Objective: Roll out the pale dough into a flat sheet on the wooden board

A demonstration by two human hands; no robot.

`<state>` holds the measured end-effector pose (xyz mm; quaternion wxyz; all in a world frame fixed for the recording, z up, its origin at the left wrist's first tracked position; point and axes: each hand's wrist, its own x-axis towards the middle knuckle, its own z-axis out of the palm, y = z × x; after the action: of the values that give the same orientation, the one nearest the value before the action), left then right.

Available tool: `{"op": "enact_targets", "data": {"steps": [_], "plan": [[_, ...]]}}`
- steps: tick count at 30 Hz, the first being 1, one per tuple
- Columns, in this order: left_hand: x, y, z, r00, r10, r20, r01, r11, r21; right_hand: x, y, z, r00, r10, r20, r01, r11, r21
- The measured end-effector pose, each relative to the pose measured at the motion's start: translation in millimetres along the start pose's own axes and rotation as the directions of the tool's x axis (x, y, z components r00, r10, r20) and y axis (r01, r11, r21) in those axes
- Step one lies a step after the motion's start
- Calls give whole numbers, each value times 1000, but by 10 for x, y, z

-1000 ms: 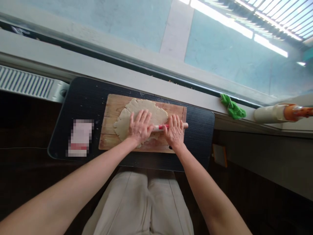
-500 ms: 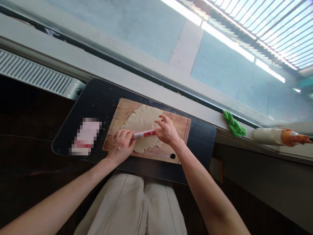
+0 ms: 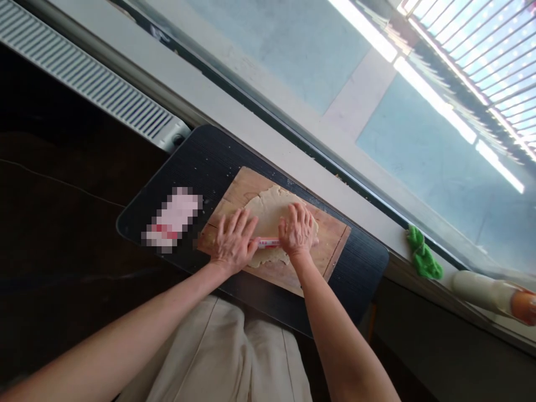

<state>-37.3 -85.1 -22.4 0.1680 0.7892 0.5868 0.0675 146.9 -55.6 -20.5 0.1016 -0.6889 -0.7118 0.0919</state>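
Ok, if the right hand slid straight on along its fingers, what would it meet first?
The right hand would likely meet the white windowsill first, after crossing the board's far edge and a strip of black table; relative heights are unclear.

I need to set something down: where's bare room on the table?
Right of the wooden board, to the end of the black table; also its far left corner, beyond the blurred item, though specked. The board is crowded: dough, rolling pin, left hand, right hand.
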Motion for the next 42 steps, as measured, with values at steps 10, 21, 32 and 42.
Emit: {"op": "enact_targets", "data": {"steps": [10, 21, 32, 42], "plan": [[248, -46, 36, 996, -16, -82, 14, 1000, -20, 297, 14, 13, 999, -27, 41, 27, 1000, 8], [-235, 94, 77, 990, 137, -22, -137, 990, -31, -142, 57, -32, 997, -3, 79, 1, 1000, 23], [-539, 177, 110, 975, 222, -8, -223, 974, -34, -539, 82, -2, 999, 24, 39, -23, 1000, -13], [-142, 89, 79, 983, 179, -41, -180, 983, -24, -96, 91, 35, 1000, 13, -12, -13, 1000, -16]]}}
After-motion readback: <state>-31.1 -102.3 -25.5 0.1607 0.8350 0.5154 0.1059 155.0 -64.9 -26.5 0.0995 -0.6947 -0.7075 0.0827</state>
